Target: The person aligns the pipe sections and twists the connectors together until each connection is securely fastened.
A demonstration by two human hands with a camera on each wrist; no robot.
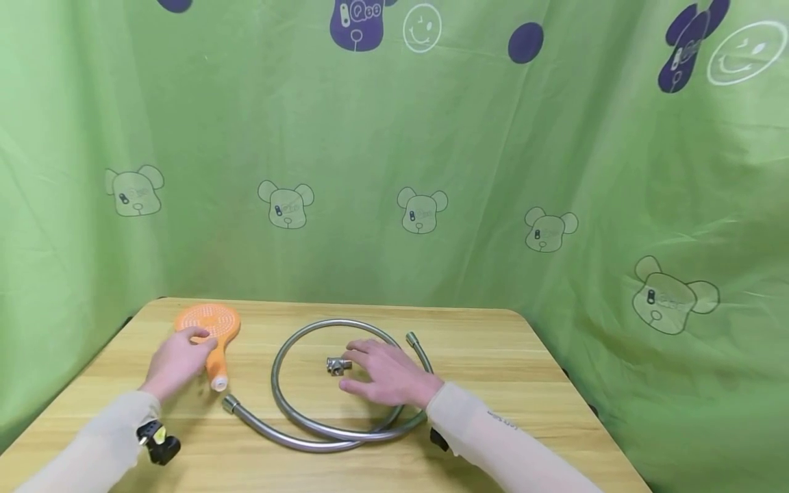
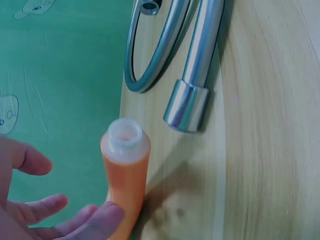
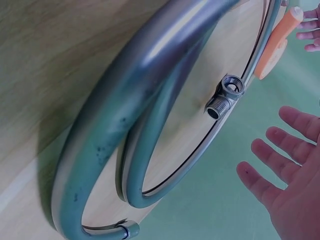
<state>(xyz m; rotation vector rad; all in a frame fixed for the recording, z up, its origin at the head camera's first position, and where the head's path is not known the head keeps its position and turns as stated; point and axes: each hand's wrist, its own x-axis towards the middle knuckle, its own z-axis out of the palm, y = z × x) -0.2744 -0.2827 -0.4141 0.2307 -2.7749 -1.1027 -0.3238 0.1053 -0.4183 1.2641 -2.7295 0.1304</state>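
Observation:
An orange shower head (image 1: 208,320) lies at the left of the table, its perforated face up and its handle (image 1: 216,363) toward me. My left hand (image 1: 177,361) is over the neck, fingers spread loosely. In the left wrist view a fingertip overlaps the handle beside its white threaded end (image 2: 126,134). A small metal tee valve (image 1: 337,366) with threaded ports rests inside the loop of a silver shower hose (image 1: 279,383). Just right of the valve hovers my right hand (image 1: 388,373), above the hose; its fingers are extended and apart in the right wrist view.
One hose end (image 1: 230,402) lies close to the shower handle; the other end (image 1: 412,339) points away beyond my right hand. The wooden table (image 1: 493,390) has a rounded back edge, with a green printed curtain (image 1: 370,267) behind and at both sides.

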